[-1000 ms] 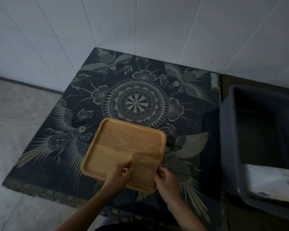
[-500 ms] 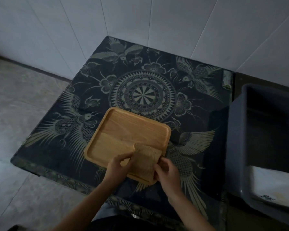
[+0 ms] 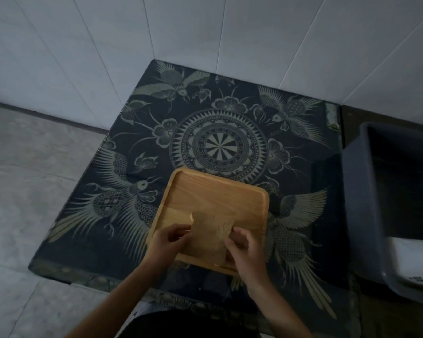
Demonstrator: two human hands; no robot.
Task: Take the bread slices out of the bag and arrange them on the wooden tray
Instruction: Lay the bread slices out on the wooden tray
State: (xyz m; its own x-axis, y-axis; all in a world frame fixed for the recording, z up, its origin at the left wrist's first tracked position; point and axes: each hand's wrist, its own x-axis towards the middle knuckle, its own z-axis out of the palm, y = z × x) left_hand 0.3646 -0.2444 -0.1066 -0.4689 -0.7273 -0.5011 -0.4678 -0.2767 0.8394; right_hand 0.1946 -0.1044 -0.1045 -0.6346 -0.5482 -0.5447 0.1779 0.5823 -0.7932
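A square wooden tray [image 3: 215, 196] lies on the dark patterned table, near its front edge. A brown bread slice [image 3: 211, 231] is over the tray's near part, slightly tilted. My left hand [image 3: 170, 240] pinches the slice's left edge. My right hand [image 3: 244, 250] grips its right edge from the near right corner. Whether a second slice lies under it cannot be told. The rest of the tray holds nothing.
The table [image 3: 303, 167] has a black cloth with bird and mandala prints. A grey plastic bin [image 3: 359, 215] stands to the right, with a white bag [image 3: 415, 262] inside. White tiled walls [image 3: 205, 32] rise behind the table; grey floor [image 3: 22, 179] lies on the left.
The bread slice has shifted a little leftward and farther onto the tray, held by both hands throughout. The camera has moved, so the whole scene sits differently in view.
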